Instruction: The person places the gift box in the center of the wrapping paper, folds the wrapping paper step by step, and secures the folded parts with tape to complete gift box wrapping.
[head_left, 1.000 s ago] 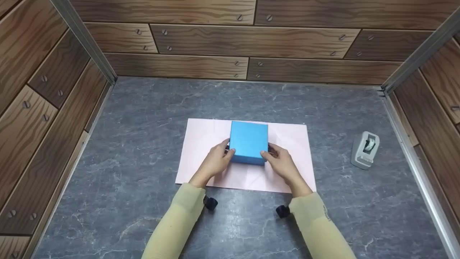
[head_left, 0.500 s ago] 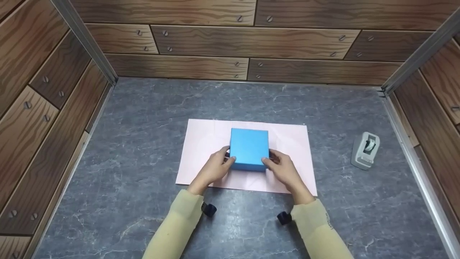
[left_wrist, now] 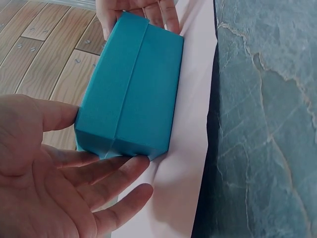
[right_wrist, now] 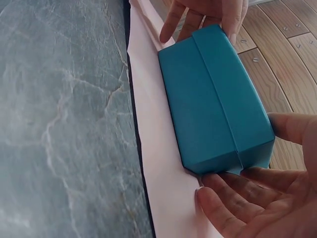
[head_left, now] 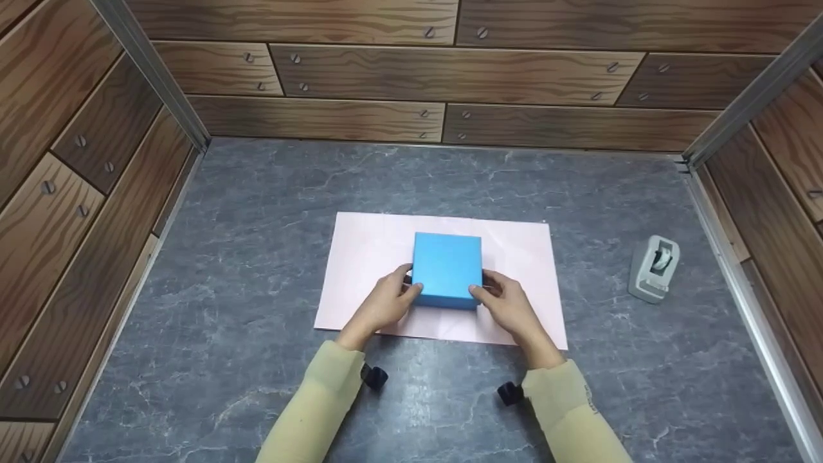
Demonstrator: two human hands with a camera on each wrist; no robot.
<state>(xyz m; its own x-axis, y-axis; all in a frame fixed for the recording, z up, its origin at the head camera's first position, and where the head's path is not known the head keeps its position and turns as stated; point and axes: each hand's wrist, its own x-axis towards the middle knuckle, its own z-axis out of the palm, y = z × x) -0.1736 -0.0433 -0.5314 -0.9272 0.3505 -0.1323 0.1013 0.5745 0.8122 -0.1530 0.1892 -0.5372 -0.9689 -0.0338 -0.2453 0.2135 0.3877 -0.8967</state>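
A blue lidded box (head_left: 447,267) sits on a pale pink sheet of paper (head_left: 360,257) in the middle of the head view. My left hand (head_left: 386,298) grips its left side, thumb at the near top corner and fingers along the side wall. On the opposite side my right hand (head_left: 508,301) holds the box the same way. The left wrist view shows the box (left_wrist: 131,89) with its lid seam, the thumb at one edge and fingers against the end face. From the right wrist, the box (right_wrist: 213,99) lies close over the paper (right_wrist: 158,163).
A grey tape dispenser (head_left: 654,269) with a roll of tape stands to the right on the dark marbled tabletop (head_left: 257,225). Wood-patterned panels (head_left: 443,74) wall the back and both sides. A small black device (head_left: 375,377) is strapped at each wrist.
The box has come nearer to me over the paper, carried between both hands, mostly in the first half second. Paper and tape dispenser stay where they were.
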